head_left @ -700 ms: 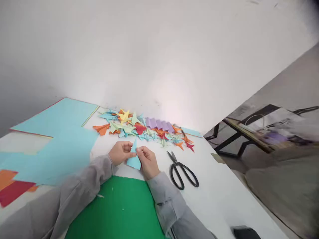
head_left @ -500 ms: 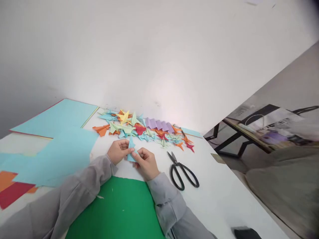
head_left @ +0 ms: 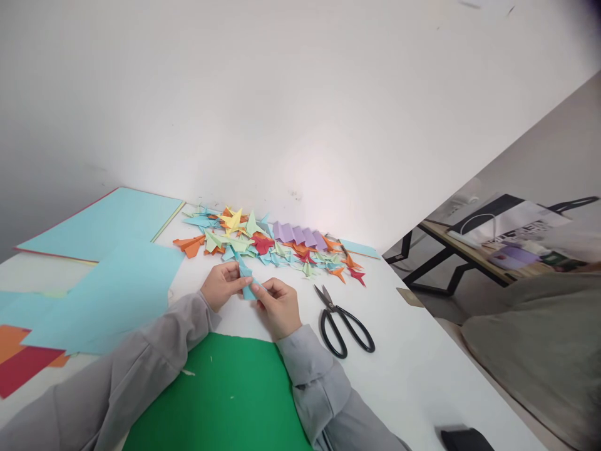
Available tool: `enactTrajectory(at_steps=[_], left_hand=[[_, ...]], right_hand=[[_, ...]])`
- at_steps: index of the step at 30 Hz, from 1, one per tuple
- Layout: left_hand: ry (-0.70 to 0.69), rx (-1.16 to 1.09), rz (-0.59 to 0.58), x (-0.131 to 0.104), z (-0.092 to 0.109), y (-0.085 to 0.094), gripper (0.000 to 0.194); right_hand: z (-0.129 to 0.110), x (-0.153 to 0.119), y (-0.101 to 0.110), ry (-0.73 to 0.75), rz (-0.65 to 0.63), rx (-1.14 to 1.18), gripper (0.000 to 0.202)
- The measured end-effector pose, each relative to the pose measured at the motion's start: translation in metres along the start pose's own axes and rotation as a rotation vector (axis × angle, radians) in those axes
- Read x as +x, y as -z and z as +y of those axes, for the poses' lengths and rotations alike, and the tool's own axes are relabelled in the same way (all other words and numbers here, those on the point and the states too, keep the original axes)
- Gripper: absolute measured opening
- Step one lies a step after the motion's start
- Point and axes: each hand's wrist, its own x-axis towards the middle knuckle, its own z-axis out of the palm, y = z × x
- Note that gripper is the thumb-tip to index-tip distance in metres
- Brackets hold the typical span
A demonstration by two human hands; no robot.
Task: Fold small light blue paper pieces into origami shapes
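Between both sets of fingertips, over the white table (head_left: 399,366), sits a folded blue paper (head_left: 248,292): the left hand (head_left: 220,286) and right hand (head_left: 279,307) each pinch it, thumbs nearly meeting. Uneven thumb pressure could skew a crease; pulling the hands apart could tear it. Beyond lie colourful folded papers (head_left: 263,243), with black-handled scissors (head_left: 332,308) to the right. Farther off, a bag (head_left: 523,220) lies on a wooden bench (head_left: 526,271), its contents hidden.
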Motion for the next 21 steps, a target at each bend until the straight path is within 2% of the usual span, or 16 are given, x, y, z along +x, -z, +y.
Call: enactTrajectory(at_steps=[10, 15, 19, 21], left_hand=[[-0.028, 0.093, 0.028, 0.0009, 0.0033, 0.0013, 0.028], [0.045, 0.066, 0.044, 0.0006, -0.0009, 0.0028, 0.03], [0.09, -0.012, 0.046, -0.0004, -0.0037, 0.0011, 0.03], [0.091, 0.017, 0.017, -0.0008, -0.0041, 0.0009, 0.029]], right_hand=[[0.0029, -0.0016, -0.0001, -0.005, -0.101, 0.052, 0.028], [0.0011, -0.002, -0.0011, -0.004, -0.141, 0.075, 0.029], [0.0032, 0.0006, 0.0013, -0.041, -0.115, 0.16, 0.029], [0.005, 0.0022, 0.0027, -0.059, -0.087, 0.189, 0.028]])
